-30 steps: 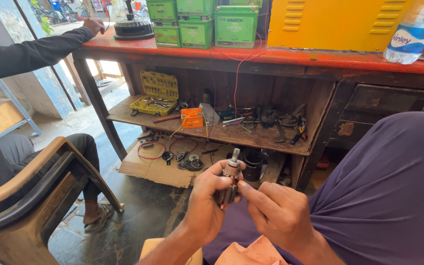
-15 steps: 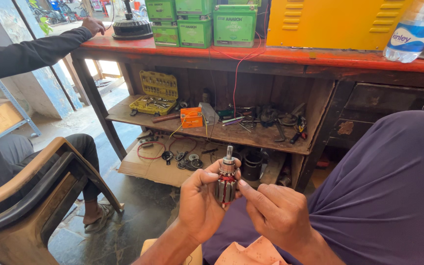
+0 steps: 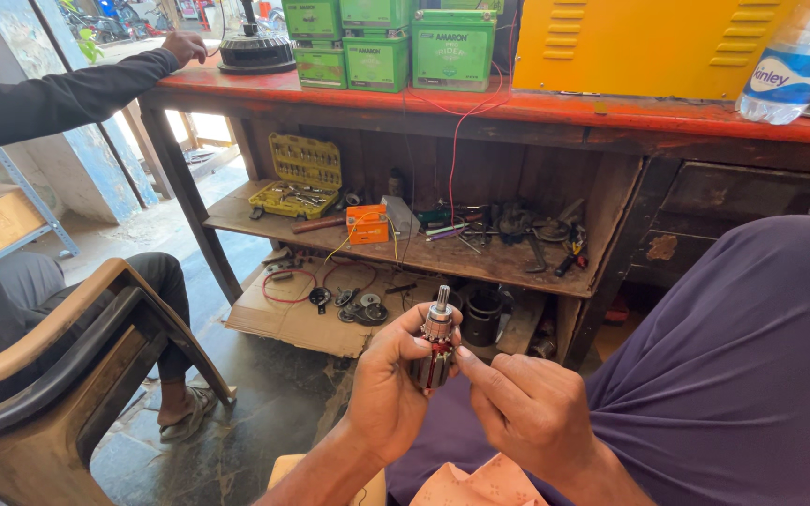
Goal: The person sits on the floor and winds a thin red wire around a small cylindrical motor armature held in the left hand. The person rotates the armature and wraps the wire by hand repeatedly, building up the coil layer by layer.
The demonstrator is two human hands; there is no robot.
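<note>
We sit before a red workbench (image 3: 611,117) with green boxes (image 3: 396,42) on top and a cluttered shelf (image 3: 480,258) beneath. Above our lap, our left hand (image 3: 382,394) wraps its fingers round a small motor part (image 3: 435,342), held upright. Our right hand (image 3: 527,408), loosely curled, touches its side with one fingertip, seemingly inspecting; turning it calls for a steady grip.

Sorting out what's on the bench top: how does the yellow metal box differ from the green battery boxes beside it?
The yellow metal box is one large unit with louvred vents; the green battery boxes are several small ones, stacked together. The yellow metal box is plain-faced, while the green battery boxes carry printed labels. Both rest on the red bench top, near a red wire.
</note>
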